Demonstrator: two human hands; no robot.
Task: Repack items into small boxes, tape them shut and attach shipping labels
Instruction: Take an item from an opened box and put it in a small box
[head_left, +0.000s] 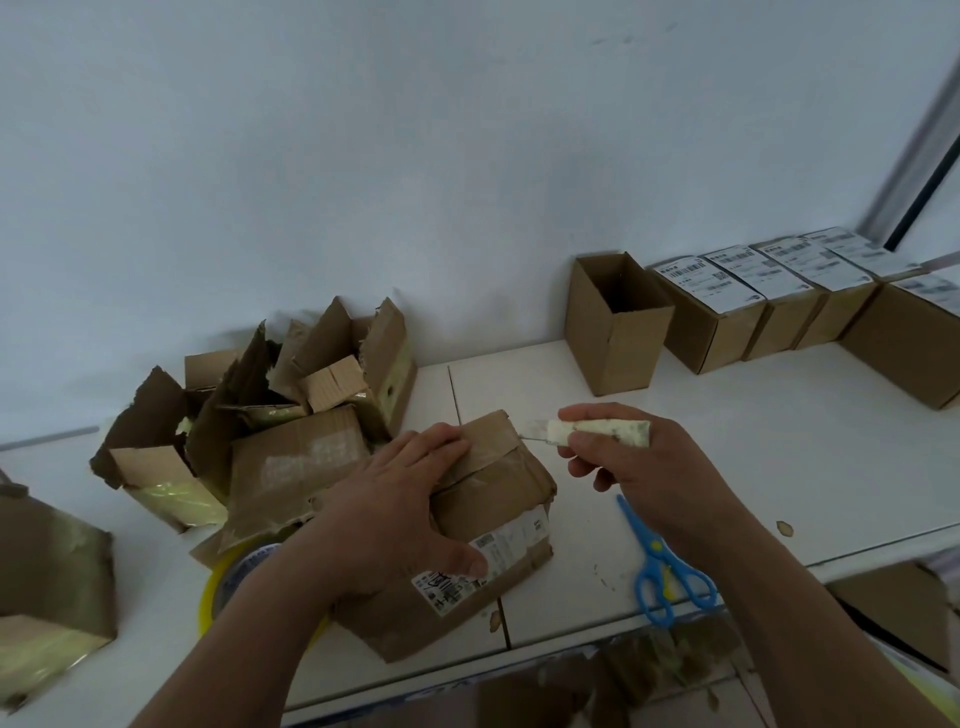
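left hand (400, 499) presses parcel (483, 525) | right hand (639, 467) grips knife (597, 432)

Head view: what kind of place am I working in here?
Probably a small parcel-packing station. A row of labelled boxes lines the wall beside an open empty box, torn cartons are piled left, and the right hand holds a cutter at a taped parcel.

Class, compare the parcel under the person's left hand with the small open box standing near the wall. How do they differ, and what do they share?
The parcel is taped shut, creased and carries a label; the open box is untaped, crisp and unlabelled. The parcel lies low and wide, the open box stands tall and narrow. The left hand presses the parcel; nothing touches the open box. Both are brown cardboard.
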